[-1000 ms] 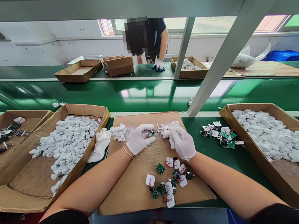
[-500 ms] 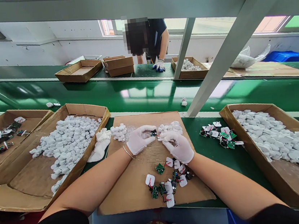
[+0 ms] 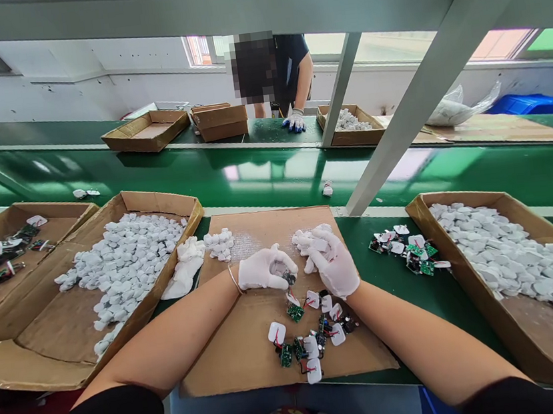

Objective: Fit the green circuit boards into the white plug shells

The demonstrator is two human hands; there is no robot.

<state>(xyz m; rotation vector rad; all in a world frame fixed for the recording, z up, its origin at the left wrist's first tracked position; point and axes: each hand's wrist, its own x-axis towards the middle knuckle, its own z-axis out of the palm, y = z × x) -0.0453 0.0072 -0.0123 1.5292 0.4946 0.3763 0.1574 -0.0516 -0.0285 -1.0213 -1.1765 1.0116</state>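
Note:
My left hand (image 3: 264, 269), in a white glove, is curled round a small dark circuit part with a red wire, low over the cardboard sheet (image 3: 253, 344). My right hand (image 3: 331, 264), also gloved, is closed over the near edge of a small heap of white plastic shells (image 3: 308, 238); what its fingers grip is hidden. Just in front of both hands lies a cluster of green circuit boards with white caps (image 3: 312, 337). A second small heap of white shells (image 3: 220, 242) sits at the sheet's far left.
A cardboard box of white shells (image 3: 122, 266) stands at left, another (image 3: 515, 258) at right. More boards (image 3: 405, 248) lie on the green table. A left tray (image 3: 0, 257) holds boards. Beyond the green conveyor (image 3: 252, 173), another person's gloved hand (image 3: 293, 121) rests near boxes.
My left hand drew back toward me and lowered with the circuit part. My right hand returned to the shell heap. Small parts on the conveyor drifted left.

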